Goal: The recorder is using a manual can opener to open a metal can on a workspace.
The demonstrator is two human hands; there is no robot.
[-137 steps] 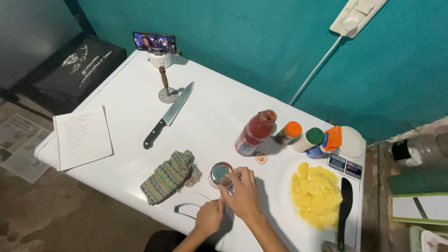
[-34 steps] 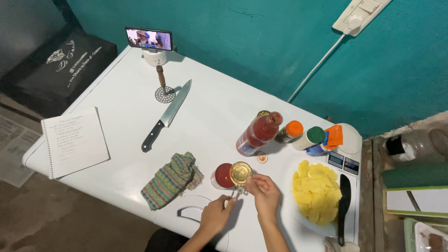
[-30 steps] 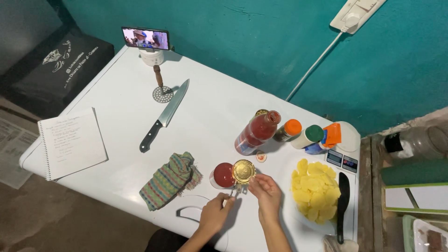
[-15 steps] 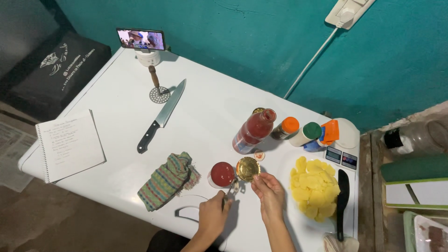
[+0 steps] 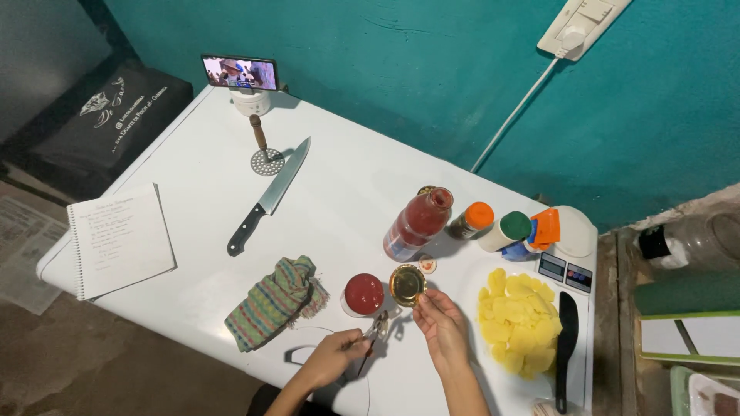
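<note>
the can [image 5: 363, 294] stands open, just beyond the left hand [image 5: 333, 360] and just left of the right hand [image 5: 439, 327]. its top shows a full red surface, so the cutting step reads as complete. the round gold lid [image 5: 407, 284] is fully separated: the right hand pinches it at the fingertips, tilted up on edge, just beside the can's rim and clear of the table. the remaining fingers of that hand are loosely curled.

the left hand is closed around a small metal can opener [image 5: 375, 330], its working end pointing toward the can but not touching it. the grip looks relaxed; how tightly it closes cannot be told.

status, as judged from the layout:
1. can opened: done.
2. lid removed: done, but not yet set down.
3. opener: not yet put aside.
4. contents: none taken out, as far as the surface shows.

beyond the right hand lies a tipped bottle [image 5: 417, 224] of red sauce. to the right of that hand sits a plate [image 5: 479, 279] of yellow slices [image 5: 515, 321]. to the left of the left hand lies a striped cloth [image 5: 274, 300]; farther beyond it, a knife [image 5: 269, 196].
</note>
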